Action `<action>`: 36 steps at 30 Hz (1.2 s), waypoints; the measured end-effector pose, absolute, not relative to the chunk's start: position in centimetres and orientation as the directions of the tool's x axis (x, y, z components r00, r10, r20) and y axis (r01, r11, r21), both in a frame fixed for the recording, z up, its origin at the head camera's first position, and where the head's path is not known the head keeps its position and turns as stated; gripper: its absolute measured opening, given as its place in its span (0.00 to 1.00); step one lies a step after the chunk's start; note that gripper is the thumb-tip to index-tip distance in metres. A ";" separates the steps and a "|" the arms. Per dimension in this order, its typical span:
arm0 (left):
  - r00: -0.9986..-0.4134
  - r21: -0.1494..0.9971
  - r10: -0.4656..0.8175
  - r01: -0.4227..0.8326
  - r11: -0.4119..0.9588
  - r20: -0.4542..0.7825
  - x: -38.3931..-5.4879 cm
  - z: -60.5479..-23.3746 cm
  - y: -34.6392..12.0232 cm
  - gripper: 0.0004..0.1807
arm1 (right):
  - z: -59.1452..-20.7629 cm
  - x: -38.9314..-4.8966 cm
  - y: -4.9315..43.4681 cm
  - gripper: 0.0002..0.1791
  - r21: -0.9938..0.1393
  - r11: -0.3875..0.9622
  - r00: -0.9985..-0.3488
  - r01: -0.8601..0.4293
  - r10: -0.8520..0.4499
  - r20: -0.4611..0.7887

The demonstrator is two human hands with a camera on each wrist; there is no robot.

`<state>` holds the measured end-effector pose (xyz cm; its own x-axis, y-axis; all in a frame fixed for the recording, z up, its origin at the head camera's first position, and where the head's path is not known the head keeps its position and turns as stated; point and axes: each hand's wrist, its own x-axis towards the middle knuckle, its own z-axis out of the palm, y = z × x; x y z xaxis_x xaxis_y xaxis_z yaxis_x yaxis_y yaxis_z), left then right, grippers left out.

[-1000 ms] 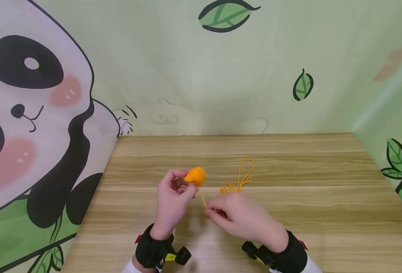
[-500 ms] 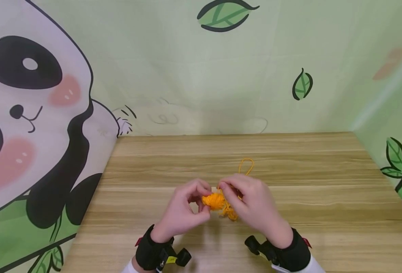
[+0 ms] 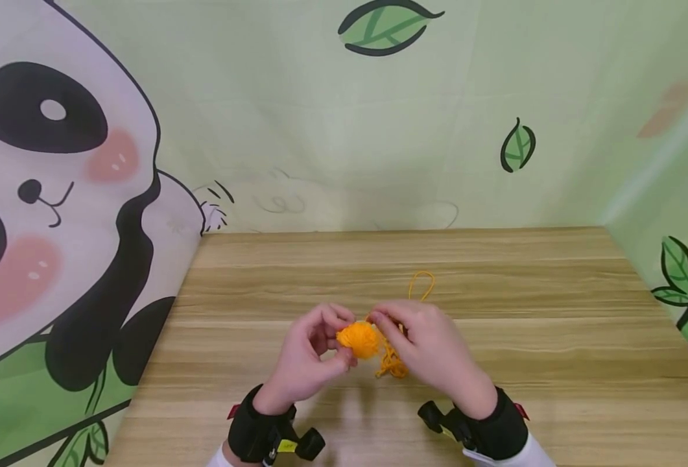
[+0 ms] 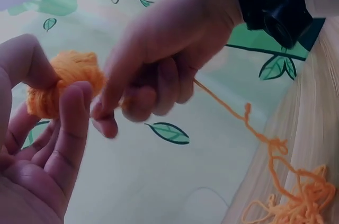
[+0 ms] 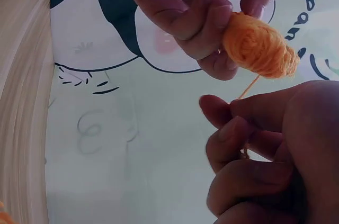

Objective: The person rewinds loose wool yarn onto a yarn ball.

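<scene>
Between thumb and fingers my left hand (image 3: 305, 357) holds a small wound ball of orange yarn (image 3: 358, 340). Close on its right, my right hand (image 3: 437, 344) pinches the yarn strand (image 5: 248, 87) that runs from the ball, thumb against forefinger. In the left wrist view the strand (image 4: 220, 99) leaves the right hand's far side and drops to a loose tangle of yarn (image 4: 304, 197) on the table. Part of that tangle is hidden behind the right hand in the head view, where a loop (image 3: 422, 285) shows beyond the knuckles.
The wood-grain table (image 3: 262, 272) lies under both hands. Behind it and at the sides hang light green cloth walls (image 3: 297, 117) printed with a panda (image 3: 58, 194) and leaves. A black camera band (image 3: 262, 425) sits on each wrist.
The yarn ball has moved right and toward me since the first frame. My right hand has come up beside it, and the stretch of strand between them has shortened.
</scene>
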<state>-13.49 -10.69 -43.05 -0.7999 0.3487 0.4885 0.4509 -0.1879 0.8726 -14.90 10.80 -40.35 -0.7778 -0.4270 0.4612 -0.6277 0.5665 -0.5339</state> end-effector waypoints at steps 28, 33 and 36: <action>-0.749 0.750 0.339 0.642 0.161 0.569 -12.9 -40.4 -9.6 0.16 | -39.4 -13.6 10.7 0.05 -0.428 0.419 -0.598 -0.800 -0.516 0.613; -0.713 0.751 0.403 0.654 0.088 0.574 -12.7 -40.2 -9.8 0.18 | -39.4 -14.0 11.0 0.05 -0.476 0.454 -0.654 -0.754 -0.446 0.611; -0.725 0.776 0.413 0.628 0.066 0.551 -12.7 -40.5 -9.8 0.18 | -39.4 -14.1 11.1 0.07 -0.538 0.454 -0.703 -0.711 -0.438 0.560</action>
<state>-12.73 -9.85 -40.51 -0.7249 0.4128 0.5515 0.6278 0.0663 0.7755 -14.13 11.06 -39.45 -0.7032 -0.4376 0.5604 -0.7107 0.4535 -0.5377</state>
